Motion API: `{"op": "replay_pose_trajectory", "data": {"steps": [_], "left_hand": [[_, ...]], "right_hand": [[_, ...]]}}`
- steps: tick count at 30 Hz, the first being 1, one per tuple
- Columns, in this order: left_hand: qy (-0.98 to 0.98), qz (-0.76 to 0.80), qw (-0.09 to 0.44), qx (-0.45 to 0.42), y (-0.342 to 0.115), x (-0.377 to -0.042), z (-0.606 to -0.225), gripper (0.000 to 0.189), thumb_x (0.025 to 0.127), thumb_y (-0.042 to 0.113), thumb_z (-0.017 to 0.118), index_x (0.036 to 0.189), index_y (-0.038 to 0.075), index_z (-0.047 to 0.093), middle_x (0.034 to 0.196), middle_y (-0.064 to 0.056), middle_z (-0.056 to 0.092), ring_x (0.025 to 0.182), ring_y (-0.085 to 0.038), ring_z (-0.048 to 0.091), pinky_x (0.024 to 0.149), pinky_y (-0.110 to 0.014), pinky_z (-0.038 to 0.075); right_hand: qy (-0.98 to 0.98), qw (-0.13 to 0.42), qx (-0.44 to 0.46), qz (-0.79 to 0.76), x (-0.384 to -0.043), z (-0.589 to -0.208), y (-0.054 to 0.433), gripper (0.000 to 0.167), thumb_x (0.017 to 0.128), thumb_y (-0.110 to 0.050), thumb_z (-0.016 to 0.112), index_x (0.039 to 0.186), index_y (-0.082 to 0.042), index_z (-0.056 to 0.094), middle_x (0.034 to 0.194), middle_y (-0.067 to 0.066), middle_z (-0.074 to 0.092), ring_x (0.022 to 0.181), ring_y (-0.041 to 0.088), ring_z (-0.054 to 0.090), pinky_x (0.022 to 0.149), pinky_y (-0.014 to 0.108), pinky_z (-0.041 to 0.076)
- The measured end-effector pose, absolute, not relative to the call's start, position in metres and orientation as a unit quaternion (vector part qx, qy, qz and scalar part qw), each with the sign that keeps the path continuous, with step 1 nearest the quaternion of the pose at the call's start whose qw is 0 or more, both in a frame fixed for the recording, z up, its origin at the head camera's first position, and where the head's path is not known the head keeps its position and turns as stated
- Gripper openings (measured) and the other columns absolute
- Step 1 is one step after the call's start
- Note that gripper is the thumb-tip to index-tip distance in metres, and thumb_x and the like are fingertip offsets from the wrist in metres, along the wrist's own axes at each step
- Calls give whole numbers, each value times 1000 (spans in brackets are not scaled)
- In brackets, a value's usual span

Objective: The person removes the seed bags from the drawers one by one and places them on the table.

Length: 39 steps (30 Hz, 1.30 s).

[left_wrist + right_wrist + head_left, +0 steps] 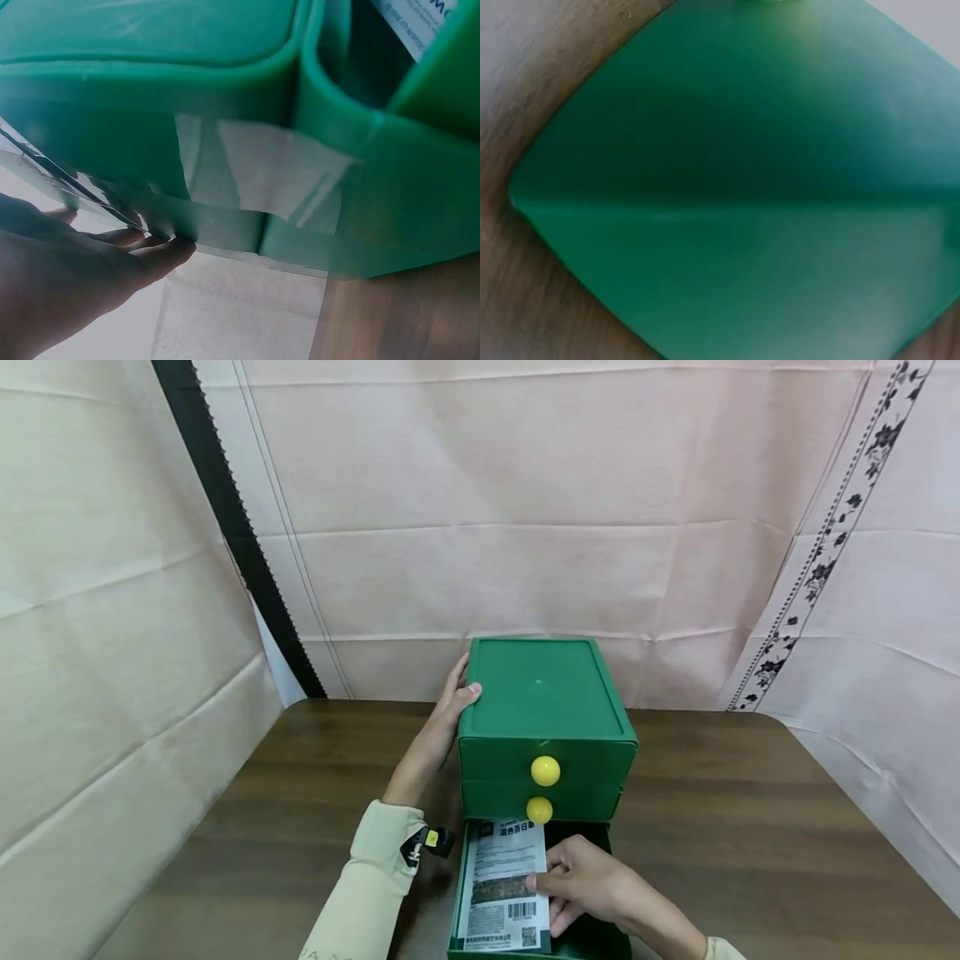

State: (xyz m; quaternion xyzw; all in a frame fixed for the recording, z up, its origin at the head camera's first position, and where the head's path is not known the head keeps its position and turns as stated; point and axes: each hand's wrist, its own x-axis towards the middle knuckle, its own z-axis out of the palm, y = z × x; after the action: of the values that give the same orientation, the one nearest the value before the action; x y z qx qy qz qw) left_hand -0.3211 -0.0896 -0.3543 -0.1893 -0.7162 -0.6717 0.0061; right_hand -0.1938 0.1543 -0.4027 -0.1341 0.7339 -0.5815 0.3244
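A green drawer box (546, 689) with two round yellow knobs (545, 771) on its front stands on the table. Below them, its bottom drawer (453, 947) is pulled out toward me. My left hand (441, 727) rests against the box's left side, thumb near the top edge; in the left wrist view, fingertips (176, 251) touch the side wall. Inside the drawer, along its left side, lies a flat packet (504, 860) with white print, a barcode and a QR code. My right hand (592, 885) pinches its right edge, thumb on top. Green plastic (727, 277) fills most of the right wrist view.
Brown wood-grain table (720, 827) extends to both sides of the box. Pale cloth (480, 510) hangs behind and at both sides, with a black strip (232, 518) at left and a floral band (825, 552) at right. Clear tape (270, 165) crosses the box's side.
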Motion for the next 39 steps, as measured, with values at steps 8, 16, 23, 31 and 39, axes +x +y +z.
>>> {"op": "replay_pose_trajectory", "data": {"steps": [8, 16, 23, 31, 39], "left_hand": [[-718, -670, 0, -190, -93, -321, -354, 80, 101, 53, 43, 170, 38, 6, 176, -3, 7, 159, -34, 11, 120, -72, 16], [-716, -669, 2, -202, -90, -322, -353, 81, 101, 50, 43, 171, 34, 4, 176, -3, 6, 160, -34, 10, 121, -73, 15], [-715, -669, 3, -201, -91, -321, -353, 82, 100, 50, 43, 171, 35, 4, 176, -5, 6, 160, -34, 11, 121, -71, 15], [-715, -672, 0, -191, -91, -320, -351, 83, 100, 52, 44, 171, 35, 5, 176, -2, 6, 160, -33, 9, 121, -72, 14], [-715, -671, 3, -197, -92, -321, -353, 81, 101, 51, 43, 170, 36, 5, 176, -3, 7, 159, -34, 10, 120, -72, 16]], "right_hand": [[747, 316, -121, -572, -193, -402, 154, 23, 106, -6, 56, 117, 9, 70, 85, 16, 76, 55, 10, 67, 56, 23, 57], [735, 316, -111, -589, -197, -401, 158, 26, 107, -7, 56, 121, 12, 67, 86, 16, 76, 57, 8, 68, 57, 22, 57], [705, 337, -124, -612, -202, -399, 165, 29, 108, -10, 56, 124, 13, 66, 91, 16, 77, 64, 7, 69, 60, 20, 57], [679, 370, -152, -616, -205, -394, 173, 32, 109, -12, 55, 127, 13, 65, 99, 19, 78, 65, 6, 70, 58, 18, 56], [640, 408, -181, -625, -210, -393, 184, 36, 109, -15, 55, 131, 13, 64, 99, 13, 78, 66, 3, 70, 60, 17, 56]]}}
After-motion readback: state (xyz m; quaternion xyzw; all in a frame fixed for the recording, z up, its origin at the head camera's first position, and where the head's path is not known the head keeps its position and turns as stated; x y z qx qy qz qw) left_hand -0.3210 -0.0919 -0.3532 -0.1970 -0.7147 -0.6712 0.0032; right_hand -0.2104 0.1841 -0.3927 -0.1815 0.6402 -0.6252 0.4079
